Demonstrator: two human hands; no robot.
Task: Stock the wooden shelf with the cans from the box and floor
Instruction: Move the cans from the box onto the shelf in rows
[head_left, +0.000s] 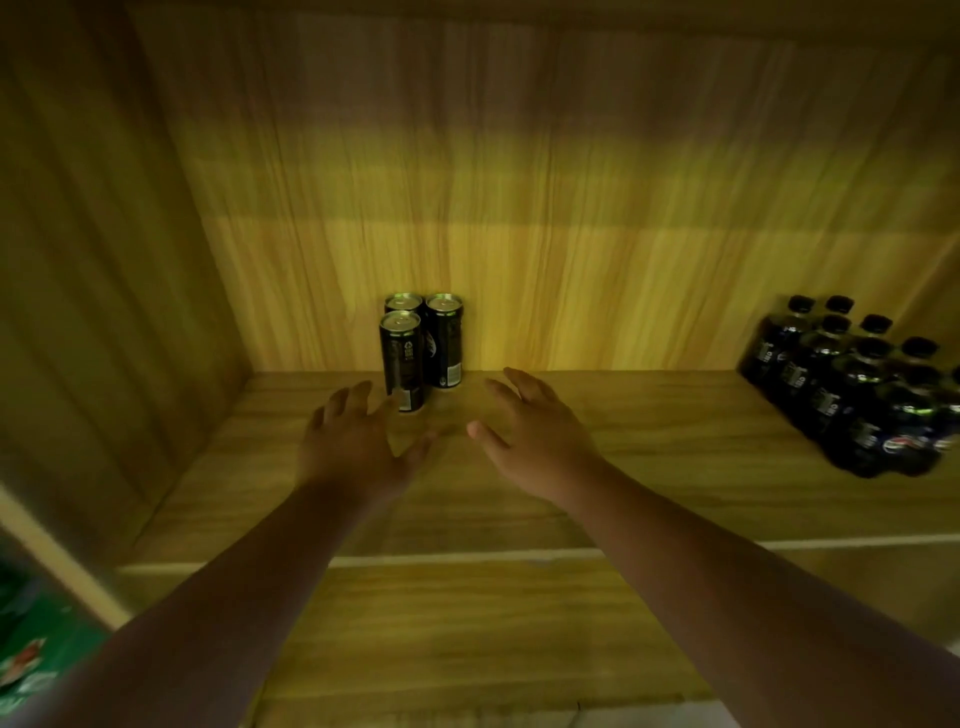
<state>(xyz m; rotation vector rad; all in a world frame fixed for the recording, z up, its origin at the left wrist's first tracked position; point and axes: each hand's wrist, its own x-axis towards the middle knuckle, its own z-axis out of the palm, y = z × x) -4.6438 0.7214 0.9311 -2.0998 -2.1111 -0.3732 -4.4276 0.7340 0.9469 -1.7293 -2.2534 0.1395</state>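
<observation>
Wooden shelf (649, 431), one compartment, seen from the front and slightly above. Contents and hands as follows.

Cans (422, 347): three, black, tall and slim, all upright (long axis vertical), standing touching one another in a tight cluster against the back wall, left of the compartment's middle. Two stand at the rear side by side; the third stands in front of the rear-left one. The place in front of the rear-right can is bare board.

Left hand (358, 441): fingers spread and relaxed, holding nothing. It is just in front of the cluster and a little to its left; its fingertips lie beside the base of the front can, though contact cannot be told.

Right hand (535, 431): likewise spread and holding nothing, in front of the cluster and to its right, apart from the cans.

Relation: the cans lie straight ahead of both hands and between them, deeper into the shelf. The left hand is the nearer.

Pack of bottles (862, 387): dark bottles with black caps, wrapped together, at the far right of the same board, well apart from the cans.

Green packaging (36, 649): lower left, outside the shelf, blurred (contents not legible).

Box and floor: not in view.

Judgement: stocking is at an early stage, with most of the board unfilled.
</observation>
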